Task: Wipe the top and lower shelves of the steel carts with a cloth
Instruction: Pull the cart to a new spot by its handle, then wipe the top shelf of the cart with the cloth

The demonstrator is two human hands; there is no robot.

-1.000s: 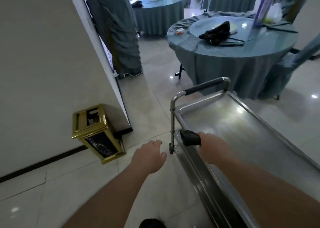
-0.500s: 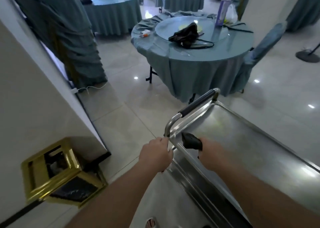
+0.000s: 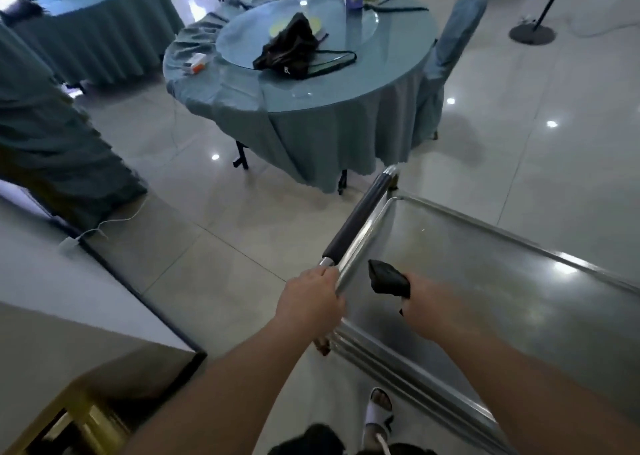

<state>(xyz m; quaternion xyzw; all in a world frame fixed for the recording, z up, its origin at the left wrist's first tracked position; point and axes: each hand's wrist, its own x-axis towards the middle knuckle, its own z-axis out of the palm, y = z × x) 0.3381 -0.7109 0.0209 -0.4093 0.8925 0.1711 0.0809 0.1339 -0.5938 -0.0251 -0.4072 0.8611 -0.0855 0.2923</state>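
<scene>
A steel cart (image 3: 491,281) fills the lower right, its shiny top shelf bare and its lower shelf hidden. Its push handle (image 3: 356,222) has a black foam sleeve and runs along the left end. My left hand (image 3: 310,304) grips the bare metal bend of that handle near the cart's corner. My right hand (image 3: 429,307) holds a bunched black cloth (image 3: 388,278) over the top shelf close to the handle end.
A round table (image 3: 301,84) with a teal cloth stands just beyond the cart, carrying a black bag and a small box. A covered chair (image 3: 453,39) sits at its right. A wall corner (image 3: 104,299) and a gold bin (image 3: 79,420) lie to my left. A stand base (image 3: 531,34) is far right.
My left hand reached over and took hold of the cart handle. The view swung right and the cart turned, leaving the gold bin at the lower left. The cloth stays in my right hand.
</scene>
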